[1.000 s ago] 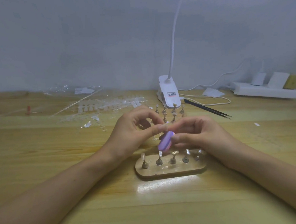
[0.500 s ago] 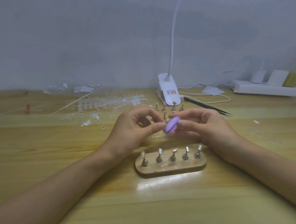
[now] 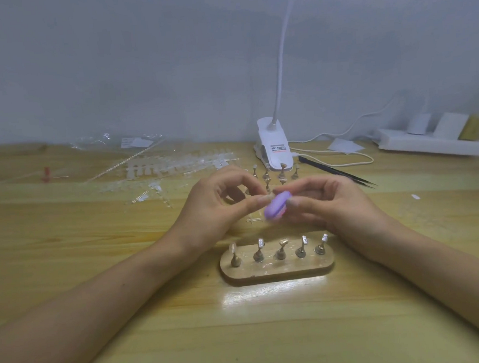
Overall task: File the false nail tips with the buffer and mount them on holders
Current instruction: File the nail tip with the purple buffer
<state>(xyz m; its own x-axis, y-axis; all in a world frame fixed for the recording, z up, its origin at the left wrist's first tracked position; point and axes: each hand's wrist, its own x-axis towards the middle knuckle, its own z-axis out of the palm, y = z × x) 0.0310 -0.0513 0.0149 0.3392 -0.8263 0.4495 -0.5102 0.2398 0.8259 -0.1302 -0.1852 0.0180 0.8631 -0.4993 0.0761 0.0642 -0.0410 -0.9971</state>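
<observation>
Filing is proceeding. Just behind the stand, the right hand is gripping the buffer against a presumed nail tip the left hand is pinching. Next: seating it on a free holder.

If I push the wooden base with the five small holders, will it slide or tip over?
It will probably slide: the wooden base is flat, wide and low on the smooth table. The holders are thin and upright, so they may wobble. I cannot tell whether they are fixed.
</observation>
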